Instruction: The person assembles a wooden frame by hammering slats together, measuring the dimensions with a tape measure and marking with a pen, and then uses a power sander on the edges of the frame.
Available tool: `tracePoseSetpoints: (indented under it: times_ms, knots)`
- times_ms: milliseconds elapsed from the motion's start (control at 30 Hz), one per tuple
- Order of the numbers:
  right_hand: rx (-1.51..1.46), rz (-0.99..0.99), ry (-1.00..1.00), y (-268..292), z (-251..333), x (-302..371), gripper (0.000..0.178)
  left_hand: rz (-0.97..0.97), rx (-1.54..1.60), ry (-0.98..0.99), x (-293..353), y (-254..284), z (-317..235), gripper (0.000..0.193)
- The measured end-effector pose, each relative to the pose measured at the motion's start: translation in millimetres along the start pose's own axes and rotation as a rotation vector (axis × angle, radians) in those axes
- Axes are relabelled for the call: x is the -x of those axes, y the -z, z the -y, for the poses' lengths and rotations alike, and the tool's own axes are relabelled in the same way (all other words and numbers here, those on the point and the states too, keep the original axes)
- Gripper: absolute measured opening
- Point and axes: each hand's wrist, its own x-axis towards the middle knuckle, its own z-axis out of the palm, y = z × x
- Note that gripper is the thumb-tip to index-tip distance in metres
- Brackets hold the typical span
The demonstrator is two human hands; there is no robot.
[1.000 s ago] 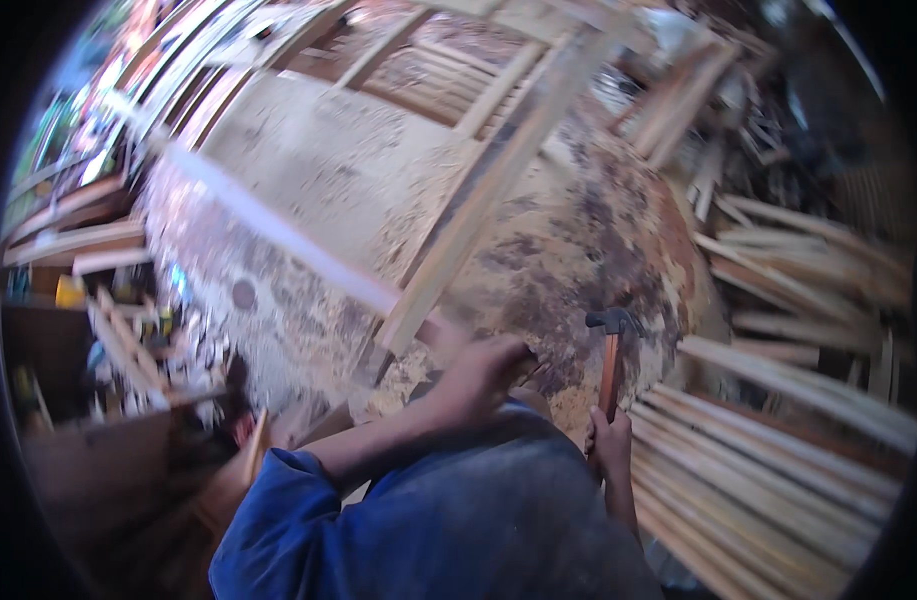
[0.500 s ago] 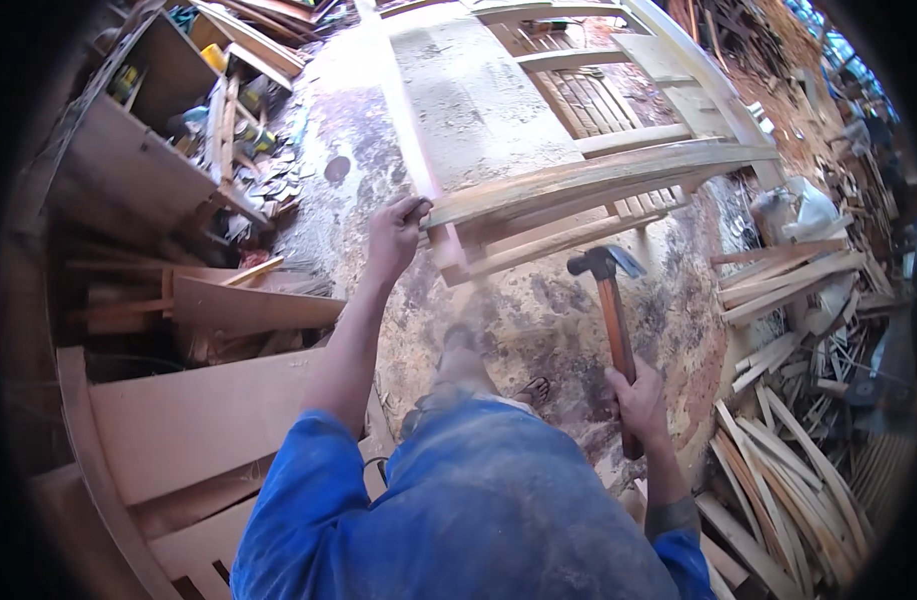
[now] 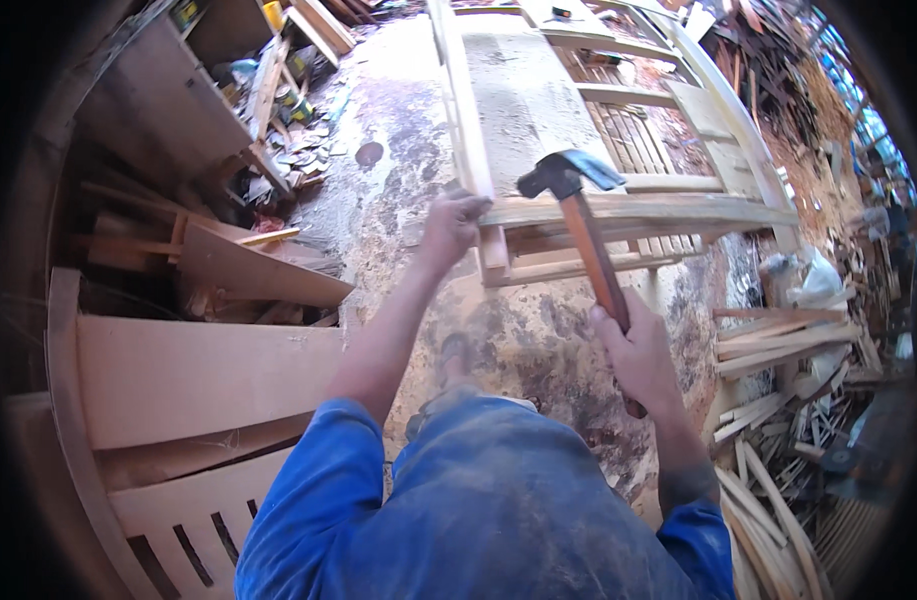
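Note:
A pale wooden frame (image 3: 638, 208) with long side rails and crosspieces lies in front of me, its near crosspiece toward me. My left hand (image 3: 452, 230) is closed at the near left corner of this frame, fingertips against the wood. Whether something small sits between those fingers, I cannot tell. In my right hand (image 3: 638, 350) is a claw hammer (image 3: 593, 250), gripped by the lower part of its brown wooden handle. The dark metal head is raised and, from this view, overlaps the near crosspiece; it looks apart from the wood.
On the left stand pale wooden panels (image 3: 208, 385), one with slots, and a dusty cabinet (image 3: 143, 110). Offcuts (image 3: 303, 165) litter the stained, sawdust-covered floor (image 3: 398, 110). Stacked wood strips (image 3: 783, 345) and a clear plastic bag (image 3: 813, 280) lie at the right.
My right hand has lifted the hammer up and forward, so its head is now in front of the frame's near crosspiece. The left hand stays at the corner; the whole view has shifted slightly.

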Motion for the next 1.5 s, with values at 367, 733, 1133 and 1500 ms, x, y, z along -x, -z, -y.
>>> tracePoseSetpoints:
  times_ms: [367, 733, 1133, 1500]
  knots:
    - [0.382, 0.066, 0.192, -36.1, 11.3, -53.0, 0.029, -0.063, 0.068, -0.055, -3.2, -3.4, 13.9, 0.014]
    - [0.263, -0.065, 0.198, -23.3, 50.5, -50.7, 0.027, -0.028, 0.062, -0.043, -5.2, -2.0, 11.2, 0.024]
    - [0.239, 0.023, 0.196, -21.7, 64.3, -49.0, 0.028, -0.021, 0.001, -0.002, -5.0, -1.1, 9.2, 0.017]
    - [-0.56, 0.241, -0.318, -4.7, -36.1, 1.9, 0.025, -0.277, 0.552, 0.587, -55.3, 2.8, 45.6, 0.048]
